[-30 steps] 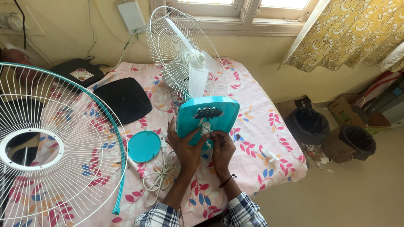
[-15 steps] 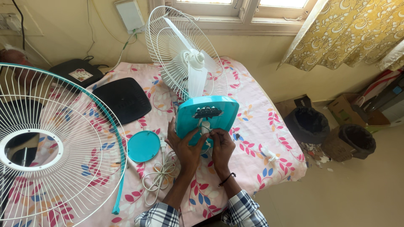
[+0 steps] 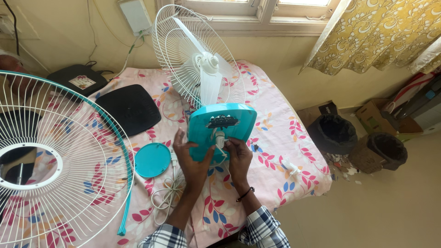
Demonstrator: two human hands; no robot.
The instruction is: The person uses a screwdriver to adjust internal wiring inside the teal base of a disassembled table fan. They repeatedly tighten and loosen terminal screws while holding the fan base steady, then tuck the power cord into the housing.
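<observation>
The turquoise fan base [image 3: 225, 131] stands tilted up on the flower-print bed, its underside turned toward the camera, showing a dark switch block and a white cord fitting at its middle. Behind it rise the white blade and rear wire guard [image 3: 193, 55].

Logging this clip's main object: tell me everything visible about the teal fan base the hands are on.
The teal fan base looks like smooth plastic, a rounded rectangle tipped up with its underside facing the camera. A dark strip of parts crosses its upper middle, with a small white fitting below. The left hand grips its lower left edge; the right hand pinches at the fitting. It stands on the floral cloth, before the white fan cage.
</observation>
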